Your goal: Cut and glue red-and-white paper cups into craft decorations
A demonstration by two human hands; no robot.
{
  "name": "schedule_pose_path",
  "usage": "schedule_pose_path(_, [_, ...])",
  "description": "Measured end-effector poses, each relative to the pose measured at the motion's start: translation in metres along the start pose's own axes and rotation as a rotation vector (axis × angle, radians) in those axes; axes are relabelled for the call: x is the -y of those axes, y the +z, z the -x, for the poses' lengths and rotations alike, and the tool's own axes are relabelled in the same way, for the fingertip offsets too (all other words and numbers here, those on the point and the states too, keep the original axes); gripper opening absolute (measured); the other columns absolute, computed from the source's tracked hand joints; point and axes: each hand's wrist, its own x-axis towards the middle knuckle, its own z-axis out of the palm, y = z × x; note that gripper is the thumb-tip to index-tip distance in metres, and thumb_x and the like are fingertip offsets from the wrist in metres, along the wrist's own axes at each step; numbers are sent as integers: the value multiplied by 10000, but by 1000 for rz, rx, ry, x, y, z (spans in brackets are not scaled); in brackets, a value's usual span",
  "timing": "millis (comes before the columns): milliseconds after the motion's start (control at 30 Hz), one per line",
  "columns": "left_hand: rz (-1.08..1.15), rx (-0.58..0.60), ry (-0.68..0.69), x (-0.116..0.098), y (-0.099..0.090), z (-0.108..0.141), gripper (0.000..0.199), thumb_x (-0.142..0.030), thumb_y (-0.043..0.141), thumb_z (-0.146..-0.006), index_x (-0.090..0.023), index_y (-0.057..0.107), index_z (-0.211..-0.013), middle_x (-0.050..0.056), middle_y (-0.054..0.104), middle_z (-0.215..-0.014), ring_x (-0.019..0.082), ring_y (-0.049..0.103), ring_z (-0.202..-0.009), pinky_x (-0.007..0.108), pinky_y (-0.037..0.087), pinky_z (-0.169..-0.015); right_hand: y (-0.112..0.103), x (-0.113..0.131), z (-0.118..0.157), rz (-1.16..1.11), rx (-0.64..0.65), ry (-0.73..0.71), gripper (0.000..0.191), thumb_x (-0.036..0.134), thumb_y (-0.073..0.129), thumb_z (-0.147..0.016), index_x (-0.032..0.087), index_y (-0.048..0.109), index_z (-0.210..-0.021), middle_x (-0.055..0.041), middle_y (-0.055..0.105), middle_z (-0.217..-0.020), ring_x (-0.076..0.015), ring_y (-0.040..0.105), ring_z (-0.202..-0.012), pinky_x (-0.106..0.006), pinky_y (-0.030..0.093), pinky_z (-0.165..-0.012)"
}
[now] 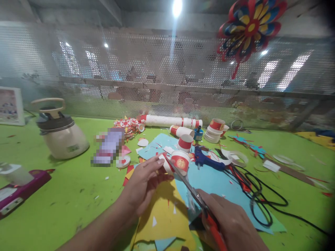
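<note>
Hands (149, 179) with scissors (195, 194), red-white paper cup (167, 164)

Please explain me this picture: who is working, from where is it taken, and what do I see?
No machine here: these are a person's bare hands, seen by a camera worn on the head. The left hand holds a small red and white piece, apparently paper. The right hand holds scissors, their blades at that piece. On the green table lie yellow paper, blue paper, paper cups and a blue glue gun. A jug stands at the left.
</note>
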Motion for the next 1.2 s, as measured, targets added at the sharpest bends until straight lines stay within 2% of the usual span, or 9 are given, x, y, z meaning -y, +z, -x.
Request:
schedule_pose_path(267, [-42, 0, 19, -1, -2, -1, 189, -216, 648, -811, -118, 696, -964, 89, 686, -943, 144, 598, -749, 256, 522, -659, -3, -1, 2, -13, -2, 5, 343, 206, 475, -889, 199, 568, -1219, -83, 709, -861, -236, 675, -748, -335, 539, -644])
schedule_pose_path(400, [-99, 11, 44, -3, -7, -3, 292, -219, 664, -803, -146, 674, -1086, 86, 698, -933, 163, 619, -781, 273, 523, -694, -5, 0, 1, -21, 40, 20, 364, 200, 493, -882, 192, 543, -1243, -81, 676, -860, -234, 653, -756, -353, 529, -659])
schedule_pose_path(567, [-107, 36, 82, -2, -13, -7, 320, -216, 666, -813, -169, 652, -1129, 60, 679, -910, 164, 621, -799, 288, 524, -718, -10, 4, -2, -107, 80, 59, 429, 186, 518, -870, 224, 505, -1298, -64, 644, -880, -219, 632, -785, -352, 526, -696])
schedule_pose_path(767, [-35, 46, 36, -2, -14, -7, 419, -189, 665, -815, -177, 593, -1228, 61, 684, -905, 162, 645, -788, 300, 515, -748, -19, 9, -5, -203, 91, 130, 454, 159, 513, -861, 249, 521, -1306, -75, 652, -922, -222, 629, -840, -342, 526, -755])
schedule_pose_path(900, [-16, 63, 43, -4, -10, -5, 456, -175, 680, -797, -156, 583, -1242, 90, 695, -963, 193, 664, -822, 324, 524, -752, -19, 9, -5, -204, 87, 139, 443, 160, 514, -859, 245, 534, -1294, -67, 656, -902, -217, 630, -815, -343, 529, -753])
schedule_pose_path(1200, [-24, 4, 9, -4, -5, 0, 465, -195, 730, -748, -158, 611, -1196, 91, 698, -939, 238, 669, -881, 348, 531, -757, -16, 5, -2, -123, 33, 84, 399, 186, 500, -878, 223, 556, -1271, -75, 667, -865, -219, 640, -767, -338, 535, -709])
